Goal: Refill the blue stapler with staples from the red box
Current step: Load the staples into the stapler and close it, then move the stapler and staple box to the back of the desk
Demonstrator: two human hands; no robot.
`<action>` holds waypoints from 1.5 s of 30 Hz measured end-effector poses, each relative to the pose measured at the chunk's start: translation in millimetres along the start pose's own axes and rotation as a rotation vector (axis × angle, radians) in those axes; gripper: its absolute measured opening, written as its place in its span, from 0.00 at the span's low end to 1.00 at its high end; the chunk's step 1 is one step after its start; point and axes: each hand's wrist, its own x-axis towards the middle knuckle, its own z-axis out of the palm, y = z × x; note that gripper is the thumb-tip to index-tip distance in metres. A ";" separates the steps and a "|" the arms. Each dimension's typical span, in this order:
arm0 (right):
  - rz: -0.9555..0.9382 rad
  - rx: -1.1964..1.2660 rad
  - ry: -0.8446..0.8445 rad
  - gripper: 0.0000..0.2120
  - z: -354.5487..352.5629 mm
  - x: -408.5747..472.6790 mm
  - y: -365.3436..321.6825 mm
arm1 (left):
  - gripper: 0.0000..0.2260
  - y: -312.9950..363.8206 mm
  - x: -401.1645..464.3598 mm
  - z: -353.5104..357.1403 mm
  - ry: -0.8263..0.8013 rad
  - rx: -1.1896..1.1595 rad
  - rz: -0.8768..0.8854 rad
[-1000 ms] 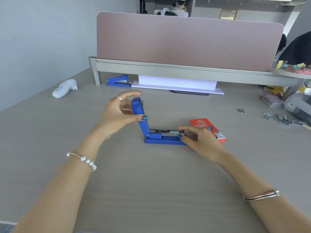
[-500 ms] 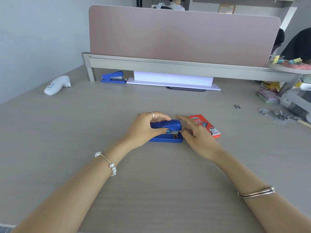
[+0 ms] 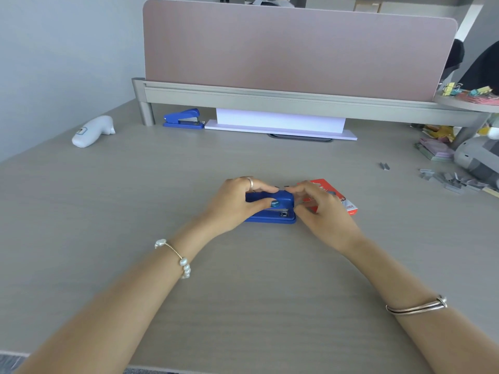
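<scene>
The blue stapler (image 3: 280, 209) lies closed on the desk in the middle of the view. My left hand (image 3: 235, 205) grips its top cover from the left, thumb on the near side and fingers over the far side. My right hand (image 3: 321, 209) rests at the stapler's right end with curled fingers touching the cover's tip. Behind my right hand lies the red staple box (image 3: 348, 206), flat on the desk and partly hidden by the fingers.
A second blue stapler (image 3: 185, 120) sits at the back under the pink divider (image 3: 297, 47), beside a white shelf (image 3: 280, 125). A white device (image 3: 91, 130) lies far left. Loose staple strips (image 3: 445, 179) and papers clutter the right edge.
The stapler's cover stood upright a second ago; my left hand swung it down onto the base. The right hand shifted from the magazine to the stapler's right tip.
</scene>
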 end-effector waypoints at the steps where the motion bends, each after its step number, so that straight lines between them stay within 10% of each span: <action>1: 0.005 -0.009 0.000 0.15 0.5 -0.2 0.5 | 0.10 0.4 -0.5 0.7 -0.004 0.029 0.014; 16: 0.108 -0.154 0.167 0.22 -27.4 -4.3 1.2 | 0.15 -2.5 -5.8 -4.5 -0.068 0.115 0.094; 45: 0.258 -0.107 -0.209 0.22 -54.1 1.9 39.7 | 0.15 -11.1 -7.0 -21.4 -0.155 -0.070 -0.077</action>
